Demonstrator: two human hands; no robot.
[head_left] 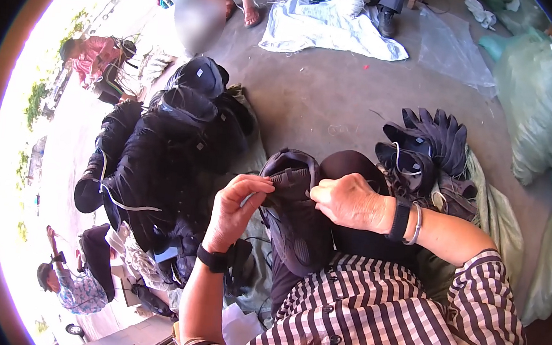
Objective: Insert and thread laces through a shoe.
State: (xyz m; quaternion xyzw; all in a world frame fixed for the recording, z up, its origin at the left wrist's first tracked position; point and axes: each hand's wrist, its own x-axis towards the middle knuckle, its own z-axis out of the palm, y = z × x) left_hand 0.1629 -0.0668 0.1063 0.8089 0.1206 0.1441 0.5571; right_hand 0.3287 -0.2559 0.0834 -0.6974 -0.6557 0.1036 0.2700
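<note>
A dark grey shoe upper rests over my lap, its opening away from me and its rounded toe towards me. My left hand pinches the ribbed tongue area at the left of the opening between thumb and fingertips. At the opening's right side my right hand is closed, its thumb and forefinger pressed together on the shoe's edge. Whether a thread or other small thing is between those fingers is too small to tell. Both wrists wear dark bands.
A large heap of black shoe uppers lies to my left, with white cord. A smaller pile of uppers lies to the right on pale sacking. Full greenish sacks stand far right. People sit at the left and far side, near a white sheet.
</note>
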